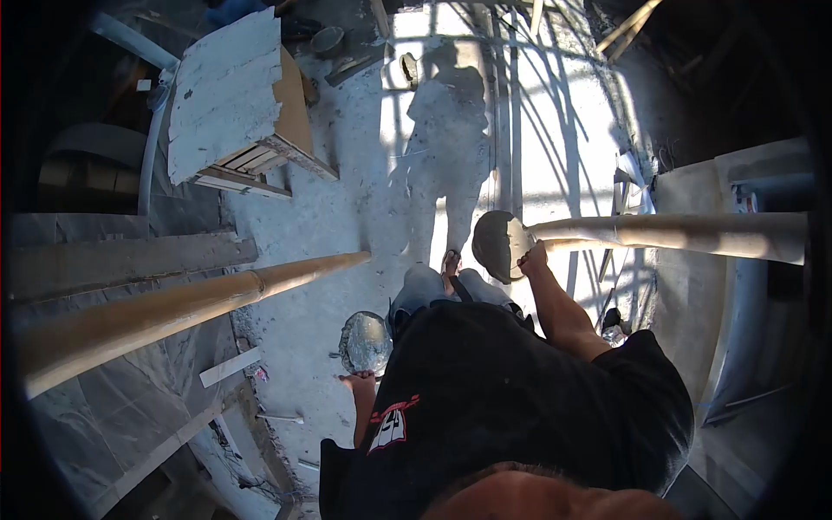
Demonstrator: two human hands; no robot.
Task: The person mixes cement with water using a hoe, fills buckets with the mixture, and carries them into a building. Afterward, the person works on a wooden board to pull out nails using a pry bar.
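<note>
At my left side, my left hand [359, 381] is closed on the near rim of a round, shallow pan [366, 341] with a shiny grey, crusted surface. Out to the front right, my right hand [533, 259] grips the edge of a second round pan [496, 247], partly in shadow and partly lit. This pan is tilted, beside a bamboo pole [693, 234]. Whether either pan has anything in it I cannot tell. Both pans are held above the dusty concrete floor [321, 234].
A second thick bamboo pole [260, 283] rises on the left. A worn table-like box [230, 95] stands at the front left, with a bowl [327, 40] behind it. Grey marble slabs [139, 399] lie at left. Shadows of poles cross the sunlit floor ahead.
</note>
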